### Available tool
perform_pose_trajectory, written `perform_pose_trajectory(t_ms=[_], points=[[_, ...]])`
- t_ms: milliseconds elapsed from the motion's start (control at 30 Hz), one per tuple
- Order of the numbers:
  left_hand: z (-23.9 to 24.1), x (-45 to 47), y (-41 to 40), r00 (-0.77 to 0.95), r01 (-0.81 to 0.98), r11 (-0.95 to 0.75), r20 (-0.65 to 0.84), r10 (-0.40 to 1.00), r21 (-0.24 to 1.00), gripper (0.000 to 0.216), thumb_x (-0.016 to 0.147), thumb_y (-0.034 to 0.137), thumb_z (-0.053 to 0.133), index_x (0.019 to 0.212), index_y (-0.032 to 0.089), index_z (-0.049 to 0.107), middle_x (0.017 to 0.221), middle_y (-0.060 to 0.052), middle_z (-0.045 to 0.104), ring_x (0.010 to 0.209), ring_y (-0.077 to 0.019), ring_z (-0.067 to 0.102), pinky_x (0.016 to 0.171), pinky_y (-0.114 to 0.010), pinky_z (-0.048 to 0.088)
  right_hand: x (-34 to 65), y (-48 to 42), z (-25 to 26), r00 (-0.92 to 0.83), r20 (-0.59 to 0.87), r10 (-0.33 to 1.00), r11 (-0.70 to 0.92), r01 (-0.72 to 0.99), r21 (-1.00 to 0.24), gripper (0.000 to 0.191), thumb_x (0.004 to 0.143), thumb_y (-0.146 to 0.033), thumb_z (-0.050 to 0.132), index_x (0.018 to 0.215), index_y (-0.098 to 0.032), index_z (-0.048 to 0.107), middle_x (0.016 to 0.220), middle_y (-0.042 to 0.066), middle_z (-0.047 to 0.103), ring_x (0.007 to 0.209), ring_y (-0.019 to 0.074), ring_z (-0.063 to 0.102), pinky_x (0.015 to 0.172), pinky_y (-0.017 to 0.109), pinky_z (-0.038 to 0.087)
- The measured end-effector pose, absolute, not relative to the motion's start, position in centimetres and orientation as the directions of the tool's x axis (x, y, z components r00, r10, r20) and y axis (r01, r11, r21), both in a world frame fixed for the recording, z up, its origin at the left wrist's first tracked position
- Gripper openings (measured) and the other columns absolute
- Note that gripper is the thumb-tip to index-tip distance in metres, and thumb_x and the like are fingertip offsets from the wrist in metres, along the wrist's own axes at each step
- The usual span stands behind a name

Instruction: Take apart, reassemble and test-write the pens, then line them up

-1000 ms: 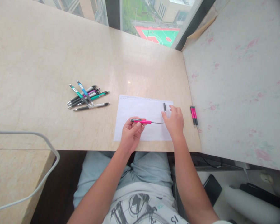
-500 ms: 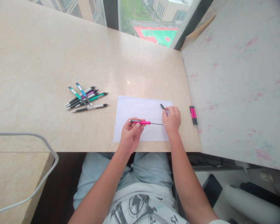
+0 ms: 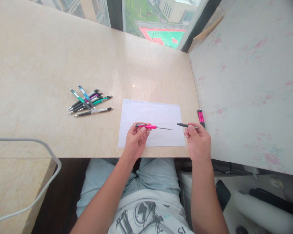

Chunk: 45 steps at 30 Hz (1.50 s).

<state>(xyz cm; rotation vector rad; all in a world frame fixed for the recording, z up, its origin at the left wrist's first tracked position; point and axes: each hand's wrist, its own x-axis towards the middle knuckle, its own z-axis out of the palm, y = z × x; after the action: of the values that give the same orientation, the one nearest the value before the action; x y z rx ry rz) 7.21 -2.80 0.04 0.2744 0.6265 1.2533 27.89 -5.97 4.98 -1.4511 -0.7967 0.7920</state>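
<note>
My left hand (image 3: 136,140) pinches the upper half of a pink pen (image 3: 146,126), held level over a white sheet of paper (image 3: 151,113), with its thin bare refill sticking out to the right. My right hand (image 3: 197,140) grips the pen's dark lower barrel (image 3: 184,125) just off the paper's right edge, its open end pointing left toward the refill tip. A small gap separates the two parts.
A pile of several pens (image 3: 89,100) in teal, blue, purple and white lies left of the paper on the beige marble table (image 3: 51,65). Pink pens (image 3: 201,116) lie by the table's right edge, against a pale patterned surface (image 3: 249,81). A white tube loops at lower left.
My right hand picked the dark barrel piece up off the paper's upper right area and drew it right and toward me, level with the refill. My left hand stayed put.
</note>
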Motion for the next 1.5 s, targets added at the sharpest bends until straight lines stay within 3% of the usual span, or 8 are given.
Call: perform_pose_trajectory(t_ms=[667,967,1500], points=[[-0.1,7.2,-2.8,0.169,-0.790,0.302,-0.285,0.944,0.534,0.023,0.072,0.023,0.084,0.089,0.019,0.069,0.092,-0.003,0.075,0.078,-0.0080,0.069,0.074,-0.016,0.055,26.4,-8.0,7.1,0.502,0.053,0.863,-0.052,0.193,-0.980,0.022,0.073,-0.037,0.081,0.089,-0.023,0.076,0.074,0.003,0.068,0.065,0.0153,0.059,0.058,0.030,0.048],[0.1,7.3,-2.8,0.173,-0.790,0.305,-0.284,0.943,0.531,0.020,0.073,0.022,0.082,0.088,0.018,0.070,0.091,-0.004,0.075,0.078,-0.0087,0.069,0.074,-0.016,0.055,25.4,-7.8,7.3,0.424,0.078,0.902,-0.035,0.253,-0.967,0.017,0.077,-0.033,0.078,0.091,-0.025,0.076,0.082,0.002,0.070,0.074,0.0168,0.064,0.066,0.031,0.052],[0.4,7.4,-2.9,0.223,-0.794,0.360,-0.316,0.922,0.490,0.022,0.072,0.018,0.083,0.089,0.017,0.069,0.089,-0.003,0.075,0.080,-0.0086,0.069,0.073,-0.014,0.053,23.2,-7.1,6.7,0.362,0.061,0.930,-0.042,0.269,-0.962,0.015,0.080,-0.030,0.075,0.094,-0.024,0.074,0.092,0.002,0.072,0.083,0.0171,0.067,0.075,0.032,0.058]])
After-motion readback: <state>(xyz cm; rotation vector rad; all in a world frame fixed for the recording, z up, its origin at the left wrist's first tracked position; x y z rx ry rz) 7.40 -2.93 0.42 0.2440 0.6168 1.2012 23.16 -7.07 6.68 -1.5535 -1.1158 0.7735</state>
